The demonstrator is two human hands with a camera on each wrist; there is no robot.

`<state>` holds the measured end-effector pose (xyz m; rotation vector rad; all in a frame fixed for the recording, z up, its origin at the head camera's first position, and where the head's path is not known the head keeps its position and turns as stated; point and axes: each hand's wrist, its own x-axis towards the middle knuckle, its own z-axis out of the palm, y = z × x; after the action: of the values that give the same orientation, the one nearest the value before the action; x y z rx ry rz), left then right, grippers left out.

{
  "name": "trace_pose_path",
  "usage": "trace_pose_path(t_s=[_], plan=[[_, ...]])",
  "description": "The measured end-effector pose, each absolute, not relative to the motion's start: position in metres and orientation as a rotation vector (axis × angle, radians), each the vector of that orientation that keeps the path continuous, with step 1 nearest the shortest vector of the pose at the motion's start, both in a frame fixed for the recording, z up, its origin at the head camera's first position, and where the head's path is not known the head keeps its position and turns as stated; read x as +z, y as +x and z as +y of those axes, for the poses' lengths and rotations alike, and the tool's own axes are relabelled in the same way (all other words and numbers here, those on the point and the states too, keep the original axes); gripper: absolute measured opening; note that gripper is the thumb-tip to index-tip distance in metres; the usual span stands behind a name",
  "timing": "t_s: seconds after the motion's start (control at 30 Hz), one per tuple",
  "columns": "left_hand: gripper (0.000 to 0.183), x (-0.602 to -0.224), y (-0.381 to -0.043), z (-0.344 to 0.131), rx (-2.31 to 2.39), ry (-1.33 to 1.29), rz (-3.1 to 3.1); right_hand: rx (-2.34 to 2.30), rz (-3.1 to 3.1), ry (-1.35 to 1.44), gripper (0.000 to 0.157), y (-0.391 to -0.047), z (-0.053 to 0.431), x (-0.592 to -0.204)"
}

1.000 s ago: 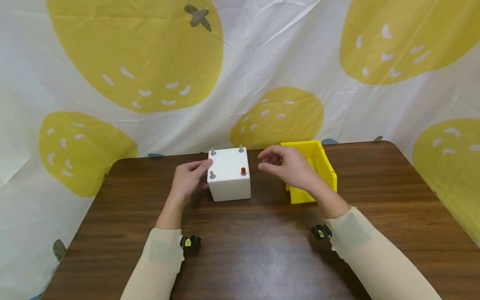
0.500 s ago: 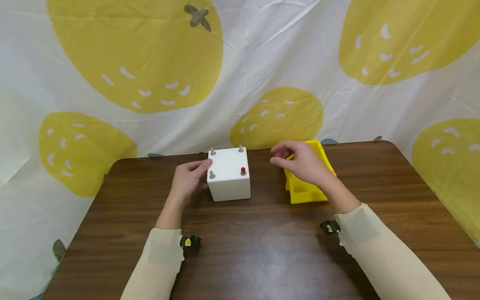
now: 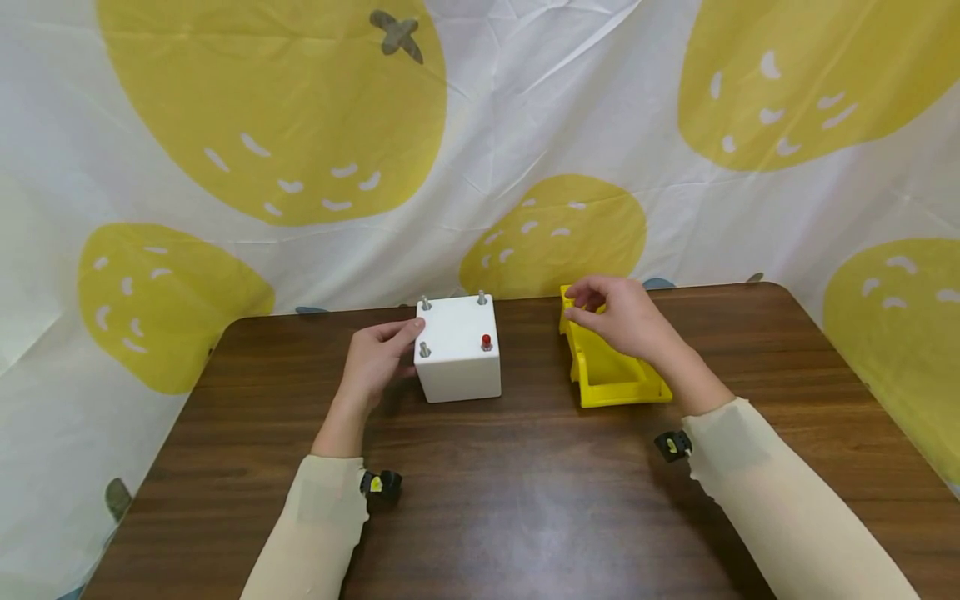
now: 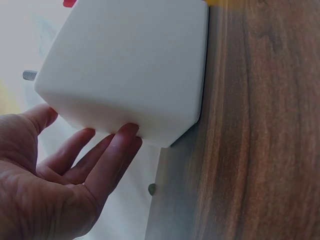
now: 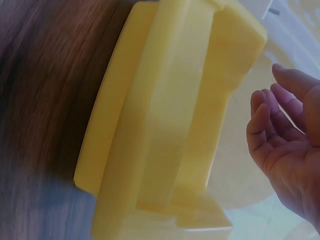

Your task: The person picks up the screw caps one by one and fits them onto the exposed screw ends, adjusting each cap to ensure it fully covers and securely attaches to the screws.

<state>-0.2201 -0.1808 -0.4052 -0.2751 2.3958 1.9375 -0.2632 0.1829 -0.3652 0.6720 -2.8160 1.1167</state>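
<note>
A white box [image 3: 457,367] stands on the table with metal threaded bolts at three top corners. A red cap [image 3: 487,341] sits on the bolt at the front right corner. My left hand [image 3: 381,357] holds the box at its left side, thumb over the top edge; in the left wrist view, several fingertips [image 4: 127,131] touch the side face. Over the yellow bin [image 3: 618,394] hovers my right hand [image 3: 626,321], fingers loosely bent, with nothing seen between them. The bin's inside is partly hidden by that hand.
The brown wooden table [image 3: 495,500] ends just behind the box and bin. A white curtain [image 3: 360,258] with yellow fruit prints hangs behind. Black wrist cameras [image 3: 381,485] sit at both sleeve cuffs.
My right hand has moved right, from the gap between box and bin to above the bin. The left hand and the box stay where they were.
</note>
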Motion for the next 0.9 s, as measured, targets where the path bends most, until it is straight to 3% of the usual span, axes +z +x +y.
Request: trace_pose_path(t_s=[0.2,0.9], plan=[[0.059,-0.405,-0.221,-0.181,1.937,-0.274,2.398,0.998,-2.847,0.663,0.022,-0.269,0.186,-0.367],[0.059,-0.405,-0.219,-0.181,1.958,-0.269,2.383,0.699,-3.004,0.603,0.03,-0.285,0.186,-0.379]])
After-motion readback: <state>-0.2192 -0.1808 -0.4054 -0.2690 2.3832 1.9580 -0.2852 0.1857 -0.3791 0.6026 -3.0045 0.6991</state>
